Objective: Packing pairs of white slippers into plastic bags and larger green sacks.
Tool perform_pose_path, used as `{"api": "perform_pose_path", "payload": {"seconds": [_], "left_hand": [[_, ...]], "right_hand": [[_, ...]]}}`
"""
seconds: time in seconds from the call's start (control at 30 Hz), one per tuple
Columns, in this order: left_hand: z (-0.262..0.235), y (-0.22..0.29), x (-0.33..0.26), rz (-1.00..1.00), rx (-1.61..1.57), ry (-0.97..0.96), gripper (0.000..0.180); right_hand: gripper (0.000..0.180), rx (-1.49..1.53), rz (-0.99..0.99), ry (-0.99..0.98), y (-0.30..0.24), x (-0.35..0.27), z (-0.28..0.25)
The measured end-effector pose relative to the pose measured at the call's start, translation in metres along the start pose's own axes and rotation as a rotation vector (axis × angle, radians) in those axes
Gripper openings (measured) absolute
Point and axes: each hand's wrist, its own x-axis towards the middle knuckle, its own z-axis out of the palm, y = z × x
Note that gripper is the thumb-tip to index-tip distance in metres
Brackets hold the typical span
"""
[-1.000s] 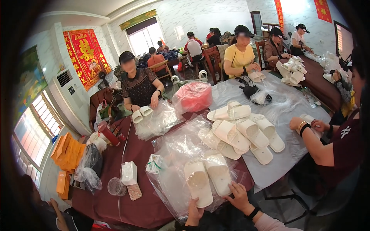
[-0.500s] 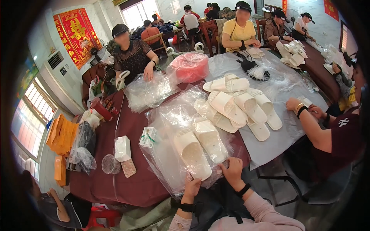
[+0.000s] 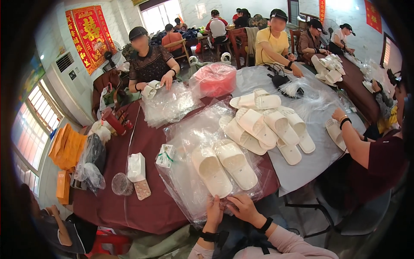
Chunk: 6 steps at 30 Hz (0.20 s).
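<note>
A pair of cream slippers, the left one and the right one, lies side by side with toes pointing away from me. Clear film surrounds them; they seem to be inside a clear plastic bag lying on more bags. At the bag's near edge, just below the left slipper's heel, my left hand is closed on the film. Close beside it, my right hand has its fingers bent at the same edge, pinching the film. The fingertips are partly hidden.
A heap of cream slippers lies beyond on a grey sheet. Left stand a small white box, a clear round tub and a white carton. A red bundle in plastic sits farther back. Co-workers sit around the table.
My right hand has moved left along the bag's near edge, close to my left hand. Across the table, a person has brought slippers onto the bags; the person at right has moved a slipper.
</note>
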Motion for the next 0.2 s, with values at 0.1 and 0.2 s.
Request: {"api": "perform_pose_path", "payload": {"seconds": [0.1,0.2], "left_hand": [[-0.008,-0.006,0.003,0.009,-0.025,-0.024,0.033],[-0.004,-0.008,0.007,0.081,0.148,-0.013,0.036]], "right_hand": [[0.022,0.034,0.046,0.037,-0.003,0.009,0.003],[0.022,-0.072,0.028,0.007,-0.003,0.020,0.003]]}}
